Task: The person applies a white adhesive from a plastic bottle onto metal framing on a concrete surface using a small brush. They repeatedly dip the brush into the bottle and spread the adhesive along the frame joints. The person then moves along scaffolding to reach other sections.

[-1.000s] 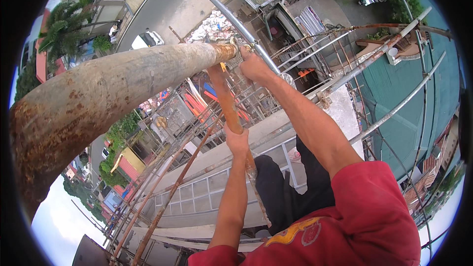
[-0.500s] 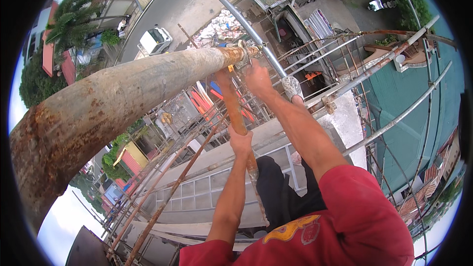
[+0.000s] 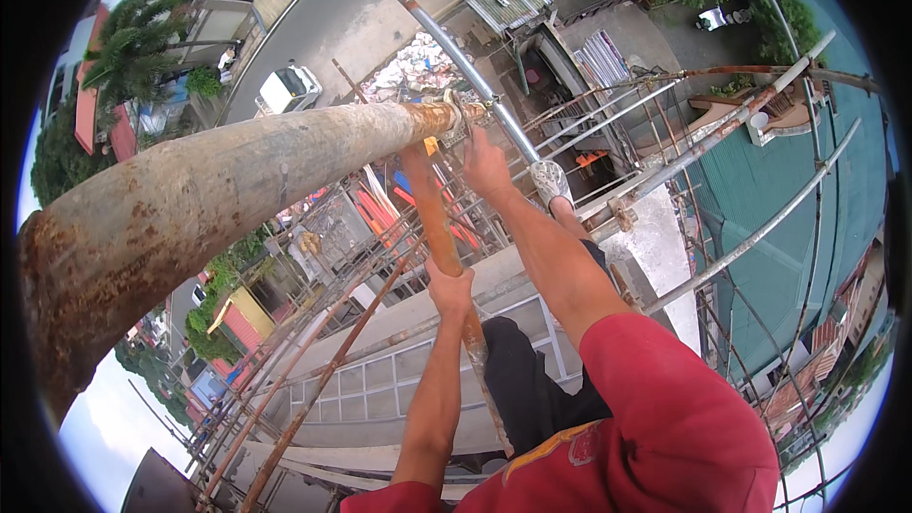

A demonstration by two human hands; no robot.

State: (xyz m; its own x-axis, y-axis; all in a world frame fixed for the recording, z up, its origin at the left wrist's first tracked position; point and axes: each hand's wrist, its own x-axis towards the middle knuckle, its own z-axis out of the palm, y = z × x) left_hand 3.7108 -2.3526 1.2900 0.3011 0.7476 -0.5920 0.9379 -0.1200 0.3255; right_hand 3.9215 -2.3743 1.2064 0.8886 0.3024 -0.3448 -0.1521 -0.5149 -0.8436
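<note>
My left hand [image 3: 449, 291] is wrapped round an upright rusty orange pipe [image 3: 437, 223], below where a thick weathered scaffold pipe [image 3: 275, 154] crosses it. The fingers of my right hand [image 3: 486, 163] are closed just beside a coupler [image 3: 456, 108] at the thick pipe's rusty end. A thin dark metal piece shows between that hand and the coupler; whether it is a tool or part of the coupler, I cannot make out. Close by, a silvery pipe [image 3: 437, 34] slants past the joint. My shoed foot [image 3: 551, 180] rests near its lower end.
I am high on scaffolding. Rusty poles [image 3: 332, 389] stand at lower left, and a long pipe [image 3: 731, 128] runs to the right. Far below lie a road with a white truck [image 3: 288, 87], a debris heap [image 3: 423, 65] and a green roof [image 3: 760, 199].
The view has shifted slightly, so the scene sits a little more to the left. My left hand keeps its hold on the orange pipe, and my right hand stays by the coupler.
</note>
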